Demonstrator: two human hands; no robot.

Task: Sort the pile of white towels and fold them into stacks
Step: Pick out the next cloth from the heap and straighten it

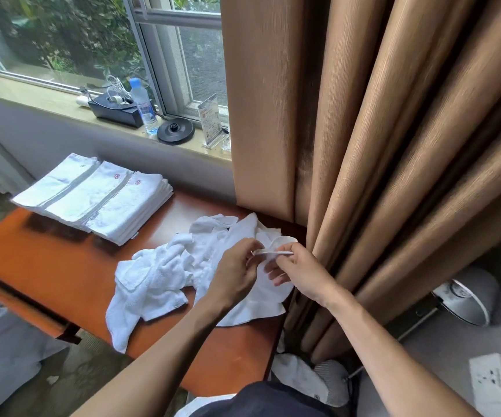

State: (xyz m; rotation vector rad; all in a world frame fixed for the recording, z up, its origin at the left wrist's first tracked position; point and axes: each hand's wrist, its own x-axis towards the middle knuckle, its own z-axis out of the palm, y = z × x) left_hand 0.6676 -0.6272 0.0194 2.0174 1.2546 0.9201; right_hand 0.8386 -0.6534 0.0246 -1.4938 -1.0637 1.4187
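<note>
just over the right end of the glossy orange-brown wooden table (pixel 47 266), both hands met on one small white terry towel (pixel 258 308). the left hand (pixel 237 267) pinched its upper hem between thumb and fingertips. the right hand (pixel 300 273) pinched the same hem just beside it, so only a short stretch of edge ran between them, roughly left to right. the rest of the cloth hung down from that edge toward the person and draped onto the table. the crumpled pile of white towels (pixel 159 275) lay to the left, touching the held towel, with the left hand nearer to it. the folded white towel stacks (pixel 92 197) sat well apart at the far left. the tan pleated curtain (pixel 393 145) hung close beside the right hand. i judged the coming move to be sliding the hands apart along the hem toward its corners, with free room mostly leftward.
</note>
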